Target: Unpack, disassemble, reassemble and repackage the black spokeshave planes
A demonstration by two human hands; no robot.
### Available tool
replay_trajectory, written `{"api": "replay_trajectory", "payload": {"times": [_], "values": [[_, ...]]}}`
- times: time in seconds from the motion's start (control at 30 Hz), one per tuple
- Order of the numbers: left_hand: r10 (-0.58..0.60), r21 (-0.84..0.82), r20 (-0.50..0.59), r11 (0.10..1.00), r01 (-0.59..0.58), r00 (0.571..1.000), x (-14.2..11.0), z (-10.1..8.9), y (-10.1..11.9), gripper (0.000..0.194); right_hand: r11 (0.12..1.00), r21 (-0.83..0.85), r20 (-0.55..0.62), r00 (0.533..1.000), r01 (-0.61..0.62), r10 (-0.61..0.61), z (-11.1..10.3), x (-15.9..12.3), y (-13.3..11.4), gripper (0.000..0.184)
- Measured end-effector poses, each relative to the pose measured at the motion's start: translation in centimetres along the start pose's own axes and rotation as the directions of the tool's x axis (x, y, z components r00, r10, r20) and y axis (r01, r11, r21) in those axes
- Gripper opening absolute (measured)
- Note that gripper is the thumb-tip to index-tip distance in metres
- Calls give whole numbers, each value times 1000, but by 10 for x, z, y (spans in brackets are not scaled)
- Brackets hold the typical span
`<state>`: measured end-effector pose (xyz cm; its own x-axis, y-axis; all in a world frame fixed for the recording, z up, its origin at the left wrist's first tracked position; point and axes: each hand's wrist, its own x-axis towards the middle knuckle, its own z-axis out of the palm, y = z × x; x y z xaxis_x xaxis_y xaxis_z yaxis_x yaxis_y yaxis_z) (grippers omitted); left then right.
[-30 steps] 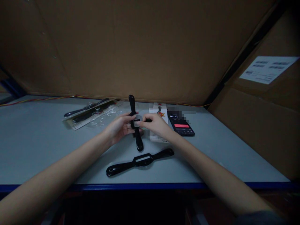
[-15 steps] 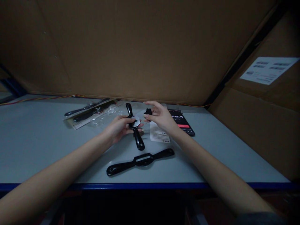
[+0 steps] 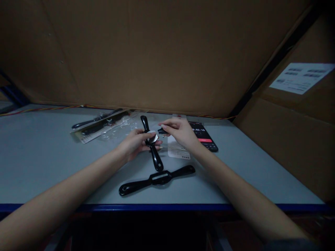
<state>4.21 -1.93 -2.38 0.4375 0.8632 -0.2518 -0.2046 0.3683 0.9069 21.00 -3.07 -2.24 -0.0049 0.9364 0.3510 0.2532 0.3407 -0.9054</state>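
Observation:
My left hand (image 3: 136, 143) is closed around the middle of a black spokeshave (image 3: 156, 158), held upright-slanting above the table. Its thumb presses a silver blade (image 3: 153, 138) against the spokeshave's centre. Just to the right, my right hand (image 3: 180, 131) pinches a small black cap piece (image 3: 162, 131) between thumb and fingers, close to the blade but apart from it. A second black spokeshave body (image 3: 161, 178), with an open frame in its middle, lies on the table below both hands.
Packaged spokeshaves (image 3: 101, 125) in clear plastic lie at the back left. A printed card (image 3: 179, 150) is under my right hand, beside a phone (image 3: 205, 137) showing a timer. Cardboard walls (image 3: 162, 55) enclose the back and right; a blue edge (image 3: 162, 207) runs along the front.
My right hand has turned the black cap piece flatter and brought it slightly closer to the spokeshave. The blade in my left hand has tilted, and the spokeshave's lower end has dropped slightly.

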Motion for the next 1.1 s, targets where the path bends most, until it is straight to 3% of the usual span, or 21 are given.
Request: {"api": "replay_trajectory", "payload": {"times": [0.13,0.47,0.57,0.7,0.77,0.83,0.93,1.1], "values": [[-83,-2,32,997,83,996,-3,3,2,18,995,-67,-30,997,68,-70,4,-2,3,6],[-130,-19,28,991,131,991,-8,10,4,19,940,-341,-59,998,13,-35,17,-10,9,11],[-100,24,53,995,99,994,-9,10,4,17,957,-289,-25,999,12,-20,22,-11,13,13],[-50,40,107,998,46,993,-9,7,7,15,995,-96,25,1000,8,-6,18,-5,12,13],[-45,28,86,999,43,995,-7,5,9,14,998,-58,9,1000,5,-5,10,0,12,17],[-39,29,34,999,38,999,-4,2,11,10,993,-121,-30,1000,-8,5,-1,6,16,18],[-19,46,-41,999,21,999,2,-4,14,9,915,-403,-65,998,-25,-1,-17,12,29,12],[32,56,-89,998,-28,996,8,-13,15,8,682,-720,123,991,131,-61,-21,12,48,15]]}}
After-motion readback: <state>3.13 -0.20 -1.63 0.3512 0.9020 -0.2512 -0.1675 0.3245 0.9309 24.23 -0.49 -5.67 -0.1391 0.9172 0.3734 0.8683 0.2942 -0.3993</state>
